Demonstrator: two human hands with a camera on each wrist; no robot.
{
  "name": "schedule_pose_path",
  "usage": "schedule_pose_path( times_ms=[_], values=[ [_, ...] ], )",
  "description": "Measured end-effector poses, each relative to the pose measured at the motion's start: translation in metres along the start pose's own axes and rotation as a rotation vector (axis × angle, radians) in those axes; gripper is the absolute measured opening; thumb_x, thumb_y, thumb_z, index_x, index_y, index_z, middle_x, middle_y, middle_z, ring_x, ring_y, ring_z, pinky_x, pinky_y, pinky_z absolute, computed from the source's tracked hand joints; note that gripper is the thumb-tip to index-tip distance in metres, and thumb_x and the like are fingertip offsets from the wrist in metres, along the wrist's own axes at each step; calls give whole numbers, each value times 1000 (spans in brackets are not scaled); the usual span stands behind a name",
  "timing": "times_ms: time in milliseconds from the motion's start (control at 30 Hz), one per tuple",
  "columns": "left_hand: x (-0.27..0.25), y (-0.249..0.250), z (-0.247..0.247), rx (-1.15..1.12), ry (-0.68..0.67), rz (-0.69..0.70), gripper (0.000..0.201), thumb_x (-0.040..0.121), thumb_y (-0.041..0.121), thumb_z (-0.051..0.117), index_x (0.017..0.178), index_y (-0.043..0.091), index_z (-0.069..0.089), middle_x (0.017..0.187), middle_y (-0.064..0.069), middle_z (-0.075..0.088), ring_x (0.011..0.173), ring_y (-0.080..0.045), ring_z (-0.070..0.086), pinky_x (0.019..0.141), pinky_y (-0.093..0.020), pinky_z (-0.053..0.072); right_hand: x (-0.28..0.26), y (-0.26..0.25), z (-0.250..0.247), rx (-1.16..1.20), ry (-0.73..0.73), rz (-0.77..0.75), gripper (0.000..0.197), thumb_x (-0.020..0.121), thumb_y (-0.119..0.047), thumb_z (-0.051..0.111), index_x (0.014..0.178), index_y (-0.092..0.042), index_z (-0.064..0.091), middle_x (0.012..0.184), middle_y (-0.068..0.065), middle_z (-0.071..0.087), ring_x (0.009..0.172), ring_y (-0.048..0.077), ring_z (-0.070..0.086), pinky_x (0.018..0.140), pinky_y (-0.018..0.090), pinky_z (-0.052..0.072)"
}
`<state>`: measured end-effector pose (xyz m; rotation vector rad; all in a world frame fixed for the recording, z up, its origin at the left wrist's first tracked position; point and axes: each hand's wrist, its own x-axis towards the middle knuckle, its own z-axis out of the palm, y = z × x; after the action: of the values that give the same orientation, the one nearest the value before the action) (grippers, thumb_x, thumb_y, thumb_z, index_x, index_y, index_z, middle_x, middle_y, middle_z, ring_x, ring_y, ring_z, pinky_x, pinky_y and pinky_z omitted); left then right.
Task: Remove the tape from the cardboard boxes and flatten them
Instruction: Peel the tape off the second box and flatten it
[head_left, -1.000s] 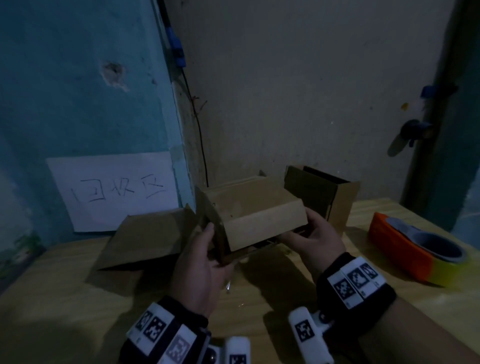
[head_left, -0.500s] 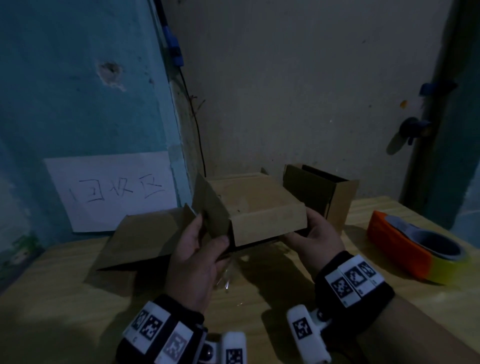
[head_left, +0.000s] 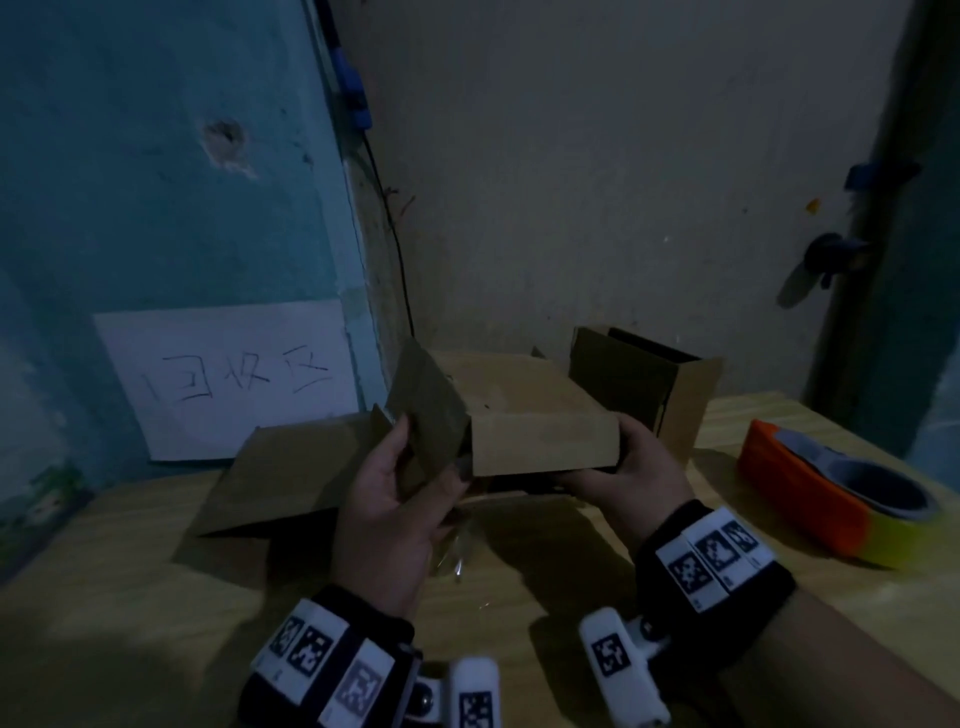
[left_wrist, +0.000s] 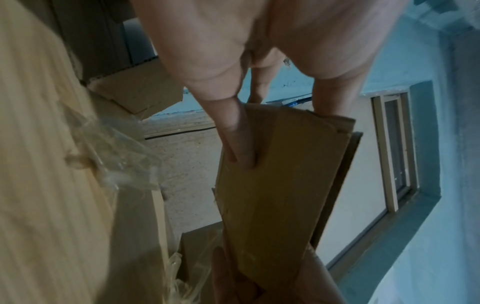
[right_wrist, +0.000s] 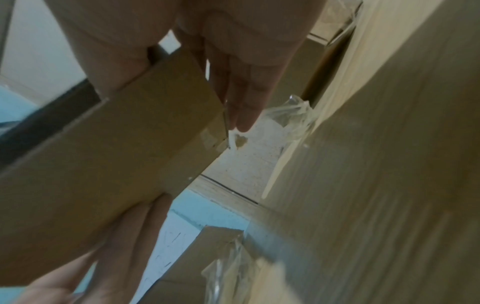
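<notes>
- i counted three cardboard pieces: a held box (head_left: 524, 415), a flattened box (head_left: 291, 467), an open box (head_left: 644, 384).
- my left hand (head_left: 395, 499) pinched its flap (head_left: 426, 415); my right hand (head_left: 634, 462) gripped its end.
- one tape roll (head_left: 841, 493).

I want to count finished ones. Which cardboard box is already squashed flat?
The flattened box lying on the table at the left. The held box and the back box still stand open.

Head view dim, murky, bluish cast; detail lost in dark corners. Hands throw soft shadows onto the desk (head_left: 130, 597) toward the camera. Straight wall edges bow near frame borders. Both wrist views brighter, washed out. Left wrist view: window (left_wrist: 394, 154) bright, near palm soft. Right wrist view smeared with motion blur, lower part worst.
</notes>
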<state>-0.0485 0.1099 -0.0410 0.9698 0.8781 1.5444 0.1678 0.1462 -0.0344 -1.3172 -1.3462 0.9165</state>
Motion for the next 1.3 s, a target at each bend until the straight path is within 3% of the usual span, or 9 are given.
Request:
schedule_pose_path(
  times_ms=[67,200,333,467,767,900,1067,1200,1300],
  values=[
    [0,-1,0,-19,7,-10,102,66,22,91,156,27,44,146,-4,63,118,-28,72,90,-52,60,1,2,-1,-33,28,-14,60,73,-12,85,112,-38,48,106,-19,53,119,19,55,100,48,53],
    [0,-3,0,8,0,3,104,60,32,96,153,29,48,147,-3,63,121,-28,70,95,-56,58,2,4,-1,-5,50,-47,56,76,-12,83,116,-35,52,108,-17,57,113,14,58,77,26,54],
    [-1,-3,4,70,36,40,116,45,46,101,148,33,49,136,5,70,120,-21,71,101,-54,55,2,5,2,22,85,-53,59,76,-16,84,126,-31,57,110,-18,60,117,15,59,98,47,55],
    [-2,-4,6,107,43,74,119,50,44,97,155,28,44,130,8,72,119,-16,71,95,-43,58,1,6,2,71,75,-55,54,78,-17,82,123,-34,56,110,-17,61,117,16,59,101,51,53],
    [-9,7,14,243,-2,220,110,61,50,85,158,27,39,165,26,28,149,-7,35,118,-40,42,1,12,3,240,57,-148,45,81,-8,75,104,-43,58,112,-6,66,108,13,62,99,49,53],
    [-9,5,11,240,84,200,62,64,52,84,122,59,62,143,20,62,127,-6,63,104,-42,53,3,16,3,453,16,-80,41,79,-12,73,110,-38,70,120,6,69,111,33,67,90,59,57],
    [-9,7,14,290,167,163,51,80,48,79,130,43,68,122,16,76,117,-12,70,105,-49,52,3,13,3,513,-57,-125,32,89,-14,67,119,-25,71,120,10,71,108,34,70,88,60,57],
    [-12,10,13,231,156,60,77,56,44,96,127,35,67,121,5,77,115,-23,71,101,-58,53,2,10,1,459,-82,-212,40,77,-25,71,117,-22,72,121,10,71,112,33,68,92,60,56],
    [-8,7,8,231,191,35,70,60,25,96,116,37,57,114,6,70,105,-18,66,87,-45,55,-1,8,-1,405,-106,-294,48,71,-33,79,117,-23,73,120,4,73,115,24,68,92,51,57]
  ],
)
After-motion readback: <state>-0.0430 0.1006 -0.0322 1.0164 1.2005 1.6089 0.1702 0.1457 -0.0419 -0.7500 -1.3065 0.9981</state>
